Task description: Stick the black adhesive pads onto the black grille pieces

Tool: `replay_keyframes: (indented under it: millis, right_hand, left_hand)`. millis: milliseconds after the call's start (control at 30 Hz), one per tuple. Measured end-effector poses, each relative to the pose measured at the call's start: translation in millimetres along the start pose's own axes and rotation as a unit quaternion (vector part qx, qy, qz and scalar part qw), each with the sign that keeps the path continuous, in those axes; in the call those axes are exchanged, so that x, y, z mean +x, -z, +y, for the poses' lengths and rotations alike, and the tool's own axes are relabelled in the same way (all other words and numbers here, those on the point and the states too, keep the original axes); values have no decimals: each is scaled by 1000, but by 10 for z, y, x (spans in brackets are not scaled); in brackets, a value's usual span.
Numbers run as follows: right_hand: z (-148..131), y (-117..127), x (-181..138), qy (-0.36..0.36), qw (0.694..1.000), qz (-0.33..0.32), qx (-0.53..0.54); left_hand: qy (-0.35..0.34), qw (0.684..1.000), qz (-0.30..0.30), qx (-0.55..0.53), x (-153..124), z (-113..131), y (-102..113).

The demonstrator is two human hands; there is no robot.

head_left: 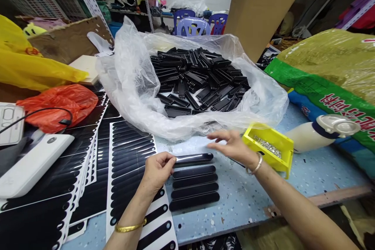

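My left hand (159,168) pinches the left end of a glossy black strip (195,158). Below that strip, several dark flat bars (195,183) lie in a neat stack of rows on the blue table. My right hand (231,146) hovers to the right of the strip, fingers apart, with nothing seen in it. Under its wrist a thin dark object (236,162) shows only in part. Left of the bars lies a white sheet (172,218) carrying black rounded strips with a hole at the end, partly covered by my left forearm.
A clear plastic bag (131,97) holds a heap of black ribbed pieces (199,78). At right stand a yellow bin (288,152) of small metal parts and a tilted white bottle (304,134). More black sheets (88,140), a white device (35,164) and a red bag (61,105) lie left.
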State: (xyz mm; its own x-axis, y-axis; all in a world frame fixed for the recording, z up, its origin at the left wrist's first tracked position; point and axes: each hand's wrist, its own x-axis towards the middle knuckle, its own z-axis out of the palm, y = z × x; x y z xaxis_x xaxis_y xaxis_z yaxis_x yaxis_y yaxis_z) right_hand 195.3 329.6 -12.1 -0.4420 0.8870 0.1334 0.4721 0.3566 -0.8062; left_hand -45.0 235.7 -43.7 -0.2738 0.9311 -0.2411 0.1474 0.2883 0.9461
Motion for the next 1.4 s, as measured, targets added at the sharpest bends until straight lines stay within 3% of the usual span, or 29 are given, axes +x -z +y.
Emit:
replay_keyframes:
  millis: [67,133,333,500,567,667,767,900,1000,1067,1200,1267,1400]
  right_hand:
    - [46,192,-58,-50,994,97,-14]
    - [72,265,-169,-88,988,126,-25]
    - [-38,-109,-477,-155,986,31,60]
    - [-88,-343,-373,-236,968,-9,89]
    - [-63,-408,-304,-248,967,-9,61]
    - [-18,-488,-254,-210,977,20,0]
    - [9,-492,-282,-234,970,11,70]
    - [32,-362,-372,-297,921,-14,251]
    - [57,-250,-416,-298,906,6,301]
    - [68,-219,-415,-293,914,23,280]
    - [53,-296,-338,-269,939,28,213]
    - [34,-370,-290,-256,945,19,201]
    - [17,-465,-243,-236,954,10,184]
  left_hand:
    - [-4,1000,4,6,7,-18,1]
    - [-5,1000,7,13,15,-32,4]
    - [-3,1000,7,10,24,-31,6]
    - [-11,1000,11,18,15,-42,12]
    - [-17,1000,8,20,16,-56,16]
    - [-13,1000,9,14,23,-59,15]
    - [2,1000,9,-7,27,-28,8]
    - [-8,1000,-17,-15,31,1,35]
    - [-45,997,-42,42,38,9,84]
    - [-104,985,-23,139,38,50,91]
    - [-191,917,39,347,35,245,-71]
    - [-204,888,28,411,49,343,-217]
    - [-187,849,-53,491,106,423,-445]
